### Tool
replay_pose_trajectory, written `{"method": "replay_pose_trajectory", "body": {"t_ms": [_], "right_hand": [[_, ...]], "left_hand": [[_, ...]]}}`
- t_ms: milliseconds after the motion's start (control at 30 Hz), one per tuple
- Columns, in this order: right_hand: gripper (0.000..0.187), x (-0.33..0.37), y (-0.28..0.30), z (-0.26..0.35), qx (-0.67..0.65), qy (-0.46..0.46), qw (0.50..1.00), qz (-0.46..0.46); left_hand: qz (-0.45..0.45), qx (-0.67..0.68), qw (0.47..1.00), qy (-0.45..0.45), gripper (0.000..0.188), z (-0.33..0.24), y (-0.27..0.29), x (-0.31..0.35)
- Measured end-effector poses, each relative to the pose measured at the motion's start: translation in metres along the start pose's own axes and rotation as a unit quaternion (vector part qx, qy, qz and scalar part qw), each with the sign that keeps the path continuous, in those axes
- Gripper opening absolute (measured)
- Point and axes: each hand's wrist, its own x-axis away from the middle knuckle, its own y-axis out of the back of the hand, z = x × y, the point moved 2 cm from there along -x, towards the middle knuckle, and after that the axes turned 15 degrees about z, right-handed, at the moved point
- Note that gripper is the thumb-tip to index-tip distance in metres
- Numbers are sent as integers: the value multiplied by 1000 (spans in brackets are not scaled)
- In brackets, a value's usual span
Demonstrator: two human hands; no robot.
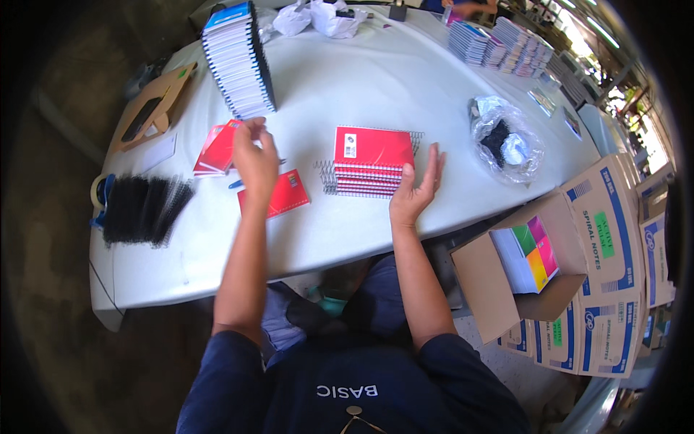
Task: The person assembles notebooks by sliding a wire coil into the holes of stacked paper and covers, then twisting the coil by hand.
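Red spiral notebooks [373,147] lie stacked in front of me, with loose wire coils sticking out at both sides. My right hand [418,189] rests against the right side of this stack, fingers stretched out and thumb apart. Left of the stack, my left hand [258,153] is over the edge of a few red notebook covers [219,149], its fingers bent together. Whatever its fingertips hold, if anything, is hidden. Below that hand lies another red notebook cover [286,197], beside a blue pen [236,184] partly hidden by the wrist.
A tall pile of coil-bound books [235,61] stands at the back left. Black coils [144,210] and a tape roll [99,194] lie at the left edge. A plastic bag [507,141] sits right; an open carton [488,289] holds colourful notebooks. Notebook stacks [499,45] stand far right.
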Motion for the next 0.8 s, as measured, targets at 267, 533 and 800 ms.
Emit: {"method": "replay_pose_trajectory", "body": {"t_ms": [267,533,800], "right_hand": [[44,34,0,53,-141,143,979,-21],[39,162,4,95,-430,-514,528,521],[23,98,15,131,-13,1,748,663]], "left_hand": [[429,-152,890,8,32,29,56,43],[373,-314,873,15,31,-55,41,140],[241,-288,920,-107,34,-127,96,118]]}}
